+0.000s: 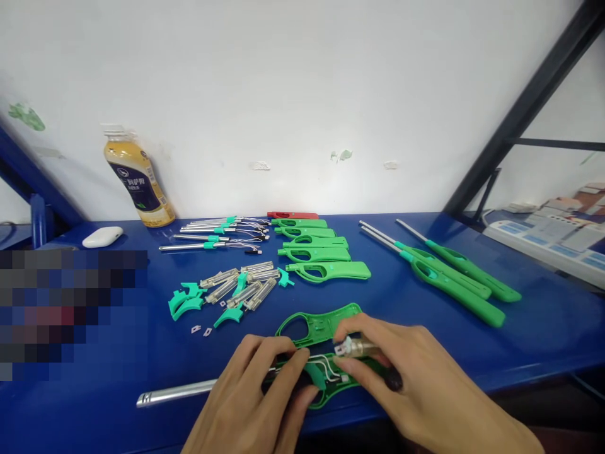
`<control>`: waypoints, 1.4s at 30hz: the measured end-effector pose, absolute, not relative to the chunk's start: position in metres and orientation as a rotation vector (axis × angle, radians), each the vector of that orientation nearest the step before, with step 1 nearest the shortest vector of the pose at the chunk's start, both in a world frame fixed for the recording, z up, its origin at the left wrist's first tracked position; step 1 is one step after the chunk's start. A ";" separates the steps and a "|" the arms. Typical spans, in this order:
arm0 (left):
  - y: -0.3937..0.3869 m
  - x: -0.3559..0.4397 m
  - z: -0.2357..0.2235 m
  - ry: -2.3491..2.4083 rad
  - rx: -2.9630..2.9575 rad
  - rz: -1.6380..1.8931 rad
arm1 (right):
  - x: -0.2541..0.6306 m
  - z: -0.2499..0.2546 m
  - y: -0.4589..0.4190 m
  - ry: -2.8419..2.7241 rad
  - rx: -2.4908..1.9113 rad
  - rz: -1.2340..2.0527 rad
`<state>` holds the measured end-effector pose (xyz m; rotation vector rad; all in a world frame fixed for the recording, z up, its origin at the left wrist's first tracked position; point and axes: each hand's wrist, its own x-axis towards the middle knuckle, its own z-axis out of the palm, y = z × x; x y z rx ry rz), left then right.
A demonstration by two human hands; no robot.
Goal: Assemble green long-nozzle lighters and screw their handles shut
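My left hand (250,391) is closed around a green lighter shell half (326,398) near the table's front edge. Out of that half, to the left, runs a metal tube (174,392). White wires (326,366) and a teal trigger (317,376) lie inside it, partly hidden by my fingers. Between thumb and fingers, my right hand (411,372) pinches a clear fuel tank (362,348) with a small pale piece at its end, just above the shell's right part. A second shell half (326,325) lies inner side up just behind both hands.
Clear tanks (246,293), teal triggers (188,306) and small white clips (196,329) lie behind my left hand. Farther back are wired metal tubes (203,238), green shells (331,271) and a red shell (293,215). Long green lighters (454,284) lie right; a bottle (137,180) and white case (103,236) left.
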<state>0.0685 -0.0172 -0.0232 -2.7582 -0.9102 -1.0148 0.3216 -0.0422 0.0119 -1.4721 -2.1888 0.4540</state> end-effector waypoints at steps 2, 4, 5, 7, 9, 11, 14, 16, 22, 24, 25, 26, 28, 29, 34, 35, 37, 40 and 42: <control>-0.017 0.068 -0.023 -0.926 -2.749 -1.004 | 0.323 0.008 -0.040 -2.226 -1.430 0.424; -0.017 0.068 -0.023 -0.927 -2.773 -1.015 | 0.325 0.005 -0.036 -2.259 -1.393 0.418; -0.017 0.069 -0.023 -0.924 -2.788 -1.025 | 0.326 0.004 -0.035 -2.273 -1.374 0.421; -0.017 0.069 -0.023 -0.924 -2.810 -1.046 | 0.327 0.003 -0.032 -2.293 -1.354 0.415; -0.017 0.069 -0.023 -0.945 -2.820 -1.060 | 0.328 0.002 -0.030 -2.318 -1.340 0.408; -0.017 0.069 -0.022 -0.958 -2.831 -1.064 | 0.329 0.002 -0.029 -2.346 -1.337 0.391; -0.017 0.069 -0.022 -0.960 -2.830 -1.088 | 0.330 0.000 -0.029 -2.392 -1.328 0.306; -0.017 0.069 -0.022 -0.944 -2.821 -1.100 | 0.329 0.000 -0.030 -2.404 -1.325 0.260; -0.017 0.067 -0.023 -0.905 -2.793 -1.050 | 0.324 0.000 -0.031 -2.313 -1.329 0.330; -0.018 0.066 -0.024 -0.897 -2.784 -1.066 | 0.322 0.000 -0.031 -2.298 -1.319 0.305; -0.019 0.066 -0.025 -0.893 -2.772 -1.068 | 0.320 0.000 -0.031 -2.290 -1.309 0.270; -0.019 0.066 -0.025 -0.885 -2.761 -1.064 | 0.319 -0.001 -0.031 -2.277 -1.295 0.229; -0.019 0.065 -0.026 -0.874 -2.742 -1.062 | 0.316 -0.002 -0.032 -2.252 -1.265 0.166; -0.019 0.065 -0.026 -0.868 -2.740 -1.061 | 0.314 -0.002 -0.032 -2.237 -1.256 0.148; -0.019 0.066 -0.027 -0.885 -2.742 -1.079 | 0.308 -0.004 -0.031 -2.193 -1.246 0.150; -0.018 0.066 -0.027 -0.888 -2.735 -1.090 | 0.307 -0.004 -0.030 -2.190 -1.242 0.146; -0.018 0.066 -0.027 -0.886 -2.730 -1.103 | 0.306 -0.004 -0.029 -2.179 -1.224 0.135; -0.018 0.066 -0.028 -0.886 -2.746 -1.083 | 0.303 -0.004 -0.028 -2.166 -1.209 0.176; -0.017 0.065 -0.028 -0.872 -2.746 -1.078 | 0.299 -0.004 -0.027 -2.162 -1.217 0.198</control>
